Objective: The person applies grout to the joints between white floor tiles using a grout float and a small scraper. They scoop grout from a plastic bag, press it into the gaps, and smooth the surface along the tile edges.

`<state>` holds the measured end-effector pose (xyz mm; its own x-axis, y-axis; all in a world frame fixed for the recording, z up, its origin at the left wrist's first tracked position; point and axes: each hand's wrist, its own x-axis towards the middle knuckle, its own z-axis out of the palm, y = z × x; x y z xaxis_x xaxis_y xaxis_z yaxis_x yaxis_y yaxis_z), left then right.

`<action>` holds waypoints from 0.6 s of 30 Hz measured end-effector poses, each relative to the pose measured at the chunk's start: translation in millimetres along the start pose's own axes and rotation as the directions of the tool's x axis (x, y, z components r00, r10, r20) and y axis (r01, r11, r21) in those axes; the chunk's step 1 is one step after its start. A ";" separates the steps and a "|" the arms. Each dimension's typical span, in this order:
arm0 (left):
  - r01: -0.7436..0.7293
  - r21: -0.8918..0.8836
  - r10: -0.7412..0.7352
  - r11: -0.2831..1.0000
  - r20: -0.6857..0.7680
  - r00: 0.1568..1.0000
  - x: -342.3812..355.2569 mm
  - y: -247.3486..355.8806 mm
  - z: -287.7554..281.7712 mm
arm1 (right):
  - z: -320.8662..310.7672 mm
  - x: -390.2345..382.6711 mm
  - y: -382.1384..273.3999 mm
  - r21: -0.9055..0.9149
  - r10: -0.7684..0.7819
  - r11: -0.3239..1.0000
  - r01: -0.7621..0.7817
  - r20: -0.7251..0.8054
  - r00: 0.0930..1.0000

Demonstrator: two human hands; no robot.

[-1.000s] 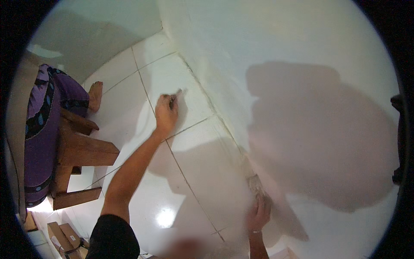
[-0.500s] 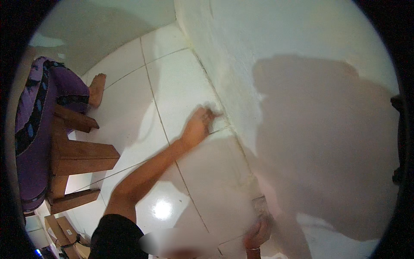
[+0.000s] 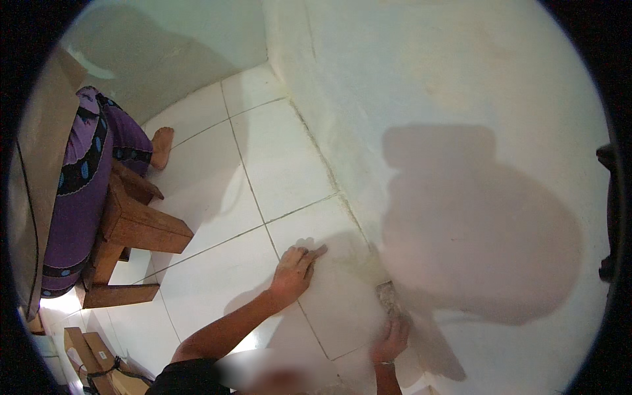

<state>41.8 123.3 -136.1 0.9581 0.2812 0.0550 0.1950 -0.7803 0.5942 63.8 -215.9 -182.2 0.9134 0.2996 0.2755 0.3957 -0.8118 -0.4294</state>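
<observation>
My left hand [image 3: 291, 275] is over the white floor tiles [image 3: 296, 234], near a grout line, with one finger stretched out and the others partly bent. I see nothing held in it. My right hand [image 3: 393, 341], lower right, closes on a scraper [image 3: 386, 294] whose flat, grey, stained blade points away from me. Its handle is hidden in my fingers. The blade lies at the seam where the floor meets the pale wall [image 3: 434, 79]. Along this seam runs a rough, yellowish strip of filler or residue [image 3: 316, 141].
To the left, a person in patterned purple trousers [image 3: 85, 210] sits on a wooden stool [image 3: 148, 227], a bare foot [image 3: 162, 148] on the tiles. Cardboard pieces [image 3: 108, 365] with a black cord lie at lower left. A second wall [image 3: 145, 59] closes the far corner.
My left hand has drawn back from the wall seam toward me and now rests farther out over the tiles. My right hand still holds the scraper by the seam. The view has shifted.
</observation>
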 end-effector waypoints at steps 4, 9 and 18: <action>-0.059 0.033 0.064 0.998 -0.194 0.979 14.4 -20.9 -6.5 | -8.3 -0.9 -5.1 0.066 0.037 0.997 -0.038 0.011 0.999; 0.046 0.090 -0.004 0.995 -0.426 0.905 82.4 -90.5 -33.4 | -14.4 27.1 -74.7 0.394 0.029 0.914 -0.098 0.178 0.984; 0.388 0.184 -0.254 0.903 -0.499 0.829 286.3 -244.7 -135.6 | 177.7 254.0 -288.4 0.356 -0.241 0.925 0.134 0.276 0.931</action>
<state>239.9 470.6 -156.9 0.6395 0.7100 0.2947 0.5865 -0.6985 0.4100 198.7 183.4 -141.3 0.7809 0.6126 0.1227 0.5222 -0.5323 -0.6663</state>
